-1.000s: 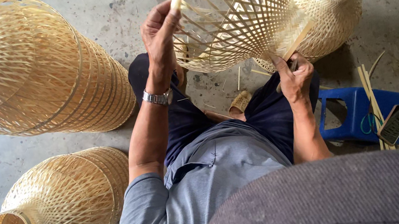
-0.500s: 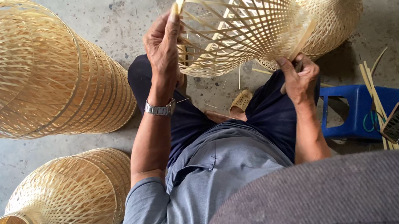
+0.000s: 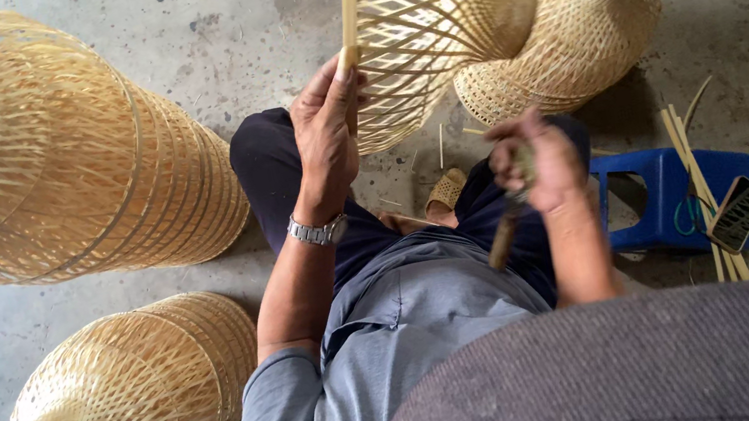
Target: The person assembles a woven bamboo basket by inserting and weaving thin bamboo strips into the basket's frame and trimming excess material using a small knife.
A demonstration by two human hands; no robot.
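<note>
A big woven bamboo basket (image 3: 29, 146) lies on the concrete floor (image 3: 241, 20) at the upper left, and another basket (image 3: 124, 410) lies on its side at the lower left, its narrow neck toward the camera. A third, vase-shaped basket (image 3: 580, 14) stands beyond the knees. In front of it, raised over the lap, is the unfinished frame (image 3: 429, 19) of open bamboo strips. The left hand (image 3: 328, 132) grips the frame's rim strip, fingers (image 3: 335, 80) closed around it, a wristwatch (image 3: 317, 231) on the wrist. The right hand (image 3: 539, 163) is below the frame, apart from it, blurred; its fingers are curled shut around a small tool (image 3: 504, 237) with a wooden handle that points down toward the lap. At the right a blue stool (image 3: 661, 198) carries loose bamboo strips (image 3: 698, 176) and a phone (image 3: 738, 213). A sandal (image 3: 445, 190) shows between the legs.
</note>
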